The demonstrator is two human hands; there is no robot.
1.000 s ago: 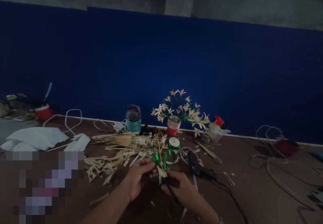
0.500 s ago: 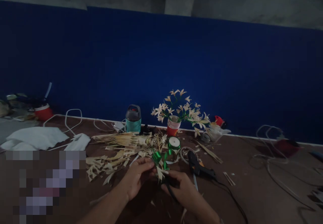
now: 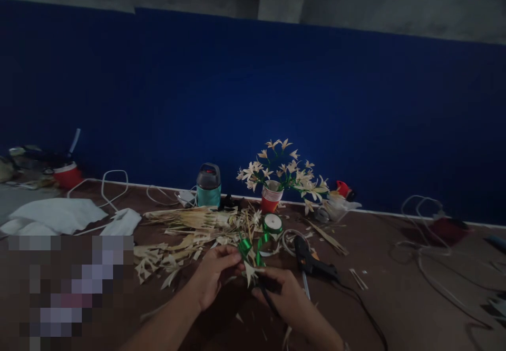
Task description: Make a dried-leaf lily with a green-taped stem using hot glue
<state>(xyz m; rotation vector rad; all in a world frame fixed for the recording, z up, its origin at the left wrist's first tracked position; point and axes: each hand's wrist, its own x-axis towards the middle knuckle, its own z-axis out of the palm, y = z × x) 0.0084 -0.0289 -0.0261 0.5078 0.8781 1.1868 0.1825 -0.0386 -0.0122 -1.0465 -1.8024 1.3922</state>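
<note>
My left hand point(image 3: 213, 280) and my right hand point(image 3: 285, 297) meet low in the middle of the picture over a brown table point(image 3: 395, 298). Between their fingertips is a small pale straw flower point(image 3: 250, 272) with a strip of green ribbon point(image 3: 245, 245) curling up from it. The left fingers pinch the flower and ribbon. The right fingers are curled around the flower's lower end and a dark stem-like piece that runs down under the hand. A roll of green ribbon point(image 3: 272, 223) lies just beyond the hands.
A black glue gun point(image 3: 312, 261) with its cord lies right of the hands. Dried straw strips point(image 3: 190, 230) are heaped to the left. A red cup of straw flowers point(image 3: 272, 195), a teal jar point(image 3: 208, 185), white cloth point(image 3: 59, 215) and loose cables point(image 3: 430, 251) lie further out.
Both hands have stayed together in place; the fingers shifted slightly and the flower has turned a little between them.
</note>
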